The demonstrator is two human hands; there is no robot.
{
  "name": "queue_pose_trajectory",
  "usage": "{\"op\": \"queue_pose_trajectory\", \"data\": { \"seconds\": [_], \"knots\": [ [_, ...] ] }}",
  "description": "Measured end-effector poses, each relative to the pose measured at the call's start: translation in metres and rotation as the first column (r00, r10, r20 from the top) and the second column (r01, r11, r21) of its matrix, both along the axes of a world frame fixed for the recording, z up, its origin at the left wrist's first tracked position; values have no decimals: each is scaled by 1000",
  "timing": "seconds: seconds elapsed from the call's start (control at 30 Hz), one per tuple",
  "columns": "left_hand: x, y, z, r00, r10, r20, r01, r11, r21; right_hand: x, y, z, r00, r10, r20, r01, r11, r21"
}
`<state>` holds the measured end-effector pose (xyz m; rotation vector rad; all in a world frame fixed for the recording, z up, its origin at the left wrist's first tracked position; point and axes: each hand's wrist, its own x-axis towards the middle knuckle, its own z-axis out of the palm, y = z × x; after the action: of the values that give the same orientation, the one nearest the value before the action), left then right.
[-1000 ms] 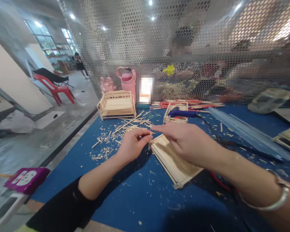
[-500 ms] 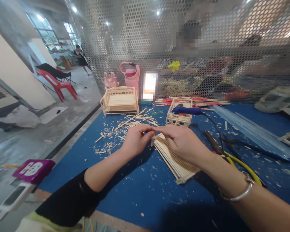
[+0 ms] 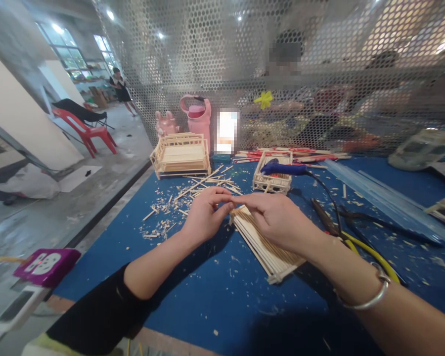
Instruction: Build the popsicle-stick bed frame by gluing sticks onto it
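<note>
Left hand and right hand meet mid-frame, fingertips together; can't tell if either grips anything. Wooden-stick panel on blue desk, lower centre, partly beneath right hand.

Tons of open tabletop nearside of the stick panel, easy pass; yellow-handled pliers clog its right, small stick frame blocks the far side.

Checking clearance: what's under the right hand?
The slatted stick panel shows beneath the right hand, its left and near edges visible. The part directly below is covered, so contact can't be told.
</note>
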<state>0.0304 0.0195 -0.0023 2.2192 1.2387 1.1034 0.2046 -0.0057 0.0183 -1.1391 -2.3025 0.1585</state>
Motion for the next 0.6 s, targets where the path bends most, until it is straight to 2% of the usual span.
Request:
{"op": "queue_pose_trajectory", "data": {
  "seconds": [0.1,0.2,0.27,0.33,0.4,0.47,0.53,0.6],
  "knots": [
    [-4,0,1,999,-37,14,38,998,-42,1,-1,3,999,14,34,-14,1000,8],
    [-11,1,6,995,-69,78,77,992,-102,9,-11,22,1000,-9,4,9,994,112],
    [-19,3,10,991,-11,137,31,989,-142,21,-24,41,995,-77,-59,88,974,209],
    [-28,5,14,981,100,169,-70,982,-175,36,-43,58,976,-175,-129,206,936,285],
    [-35,8,16,980,165,113,-141,971,-191,52,-62,64,947,-252,-198,308,885,348],
    [-40,9,14,992,108,-60,-117,976,-183,64,-77,55,949,-265,-169,308,891,332],
    [-39,8,10,957,-6,-289,-49,982,-181,69,-86,34,982,-174,-70,187,937,294],
    [-34,4,5,900,-69,-431,-10,984,-179,67,-89,8,995,-95,17,87,959,271]
  ]
}}
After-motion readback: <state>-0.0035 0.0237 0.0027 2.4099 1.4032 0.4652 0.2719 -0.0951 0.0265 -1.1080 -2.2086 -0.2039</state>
